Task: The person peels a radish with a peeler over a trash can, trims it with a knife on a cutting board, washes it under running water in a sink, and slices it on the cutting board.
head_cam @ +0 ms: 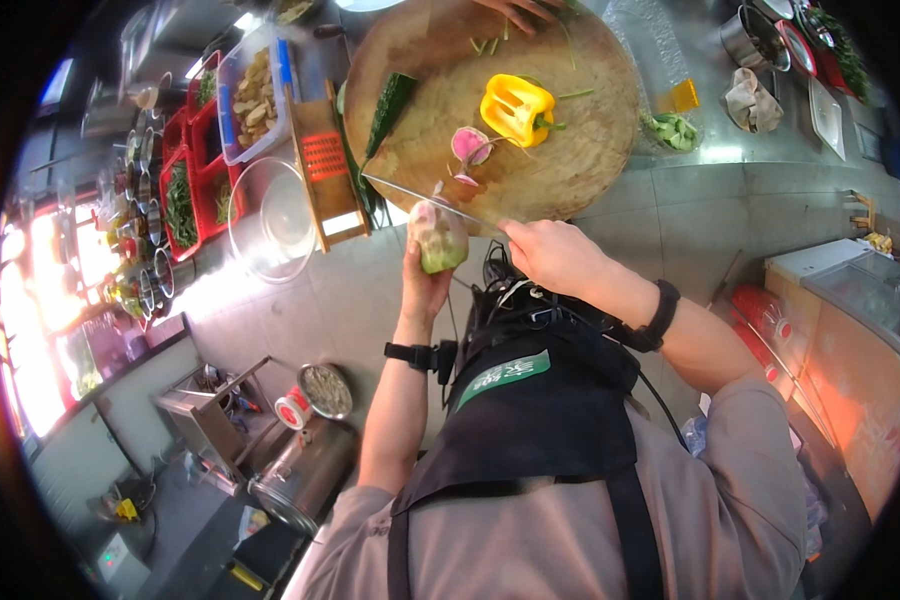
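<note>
In my left hand (pixel 426 289) rests a watermelon radish (pixel 439 244), green at its base and pale pink toward the top. My right hand (pixel 551 251) is closed around the handle of a knife (pixel 427 199), whose thin blade crosses the upper part of the radish; whether it cuts in, I cannot tell. Just beyond, a cut radish piece with pink flesh (pixel 470 145) lies on a round wooden chopping block (pixel 570 172). A halved yellow bell pepper (pixel 519 109) and a dark green cucumber piece (pixel 390 109) are on the block too.
Another person's hand (pixel 517 11) touches the block's far edge. Left of the block stand a slicer board with a red grater insert (pixel 322 156), a clear round bowl (pixel 272 219), a plastic tub of sliced food (pixel 257 101) and red baskets (pixel 195 172). Chopped greens (pixel 671 131) lie right.
</note>
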